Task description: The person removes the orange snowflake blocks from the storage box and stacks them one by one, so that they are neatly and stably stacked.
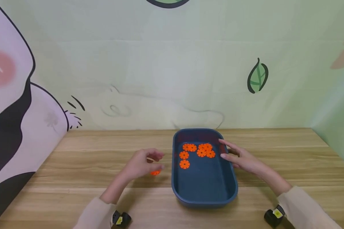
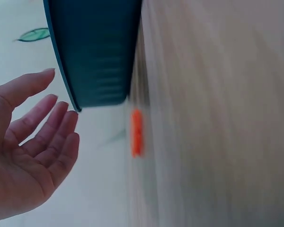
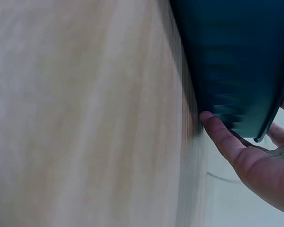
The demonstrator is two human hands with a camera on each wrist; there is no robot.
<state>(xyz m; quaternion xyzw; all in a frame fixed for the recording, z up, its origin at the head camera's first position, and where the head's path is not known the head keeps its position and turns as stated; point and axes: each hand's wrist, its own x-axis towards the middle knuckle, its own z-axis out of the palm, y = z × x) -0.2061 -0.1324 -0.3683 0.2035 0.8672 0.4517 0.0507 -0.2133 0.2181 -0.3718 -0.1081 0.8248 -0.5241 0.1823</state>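
Note:
A dark blue plastic bin [image 1: 204, 187] sits on the table. Inside it lie several orange snowflake-shaped notched discs [image 1: 184, 164], flat toward its far end. My right hand [image 1: 246, 161] holds the bin's right side, some fingers over the rim and others along the outer wall, as the right wrist view shows. To the left of the bin, my left hand [image 1: 144, 163] is raised with its fingers loosely bent and nothing in them. Another orange disc [image 2: 137, 133] lies on the table beside the bin, partly hidden under the left hand in the head view.
The wooden table [image 1: 109, 140] runs back to a pale green wall covering [image 1: 149, 73] with a printed leaf and a cartoon animal. Each wrist wears a small black camera [image 1: 121, 219] just below its sleeve cuff.

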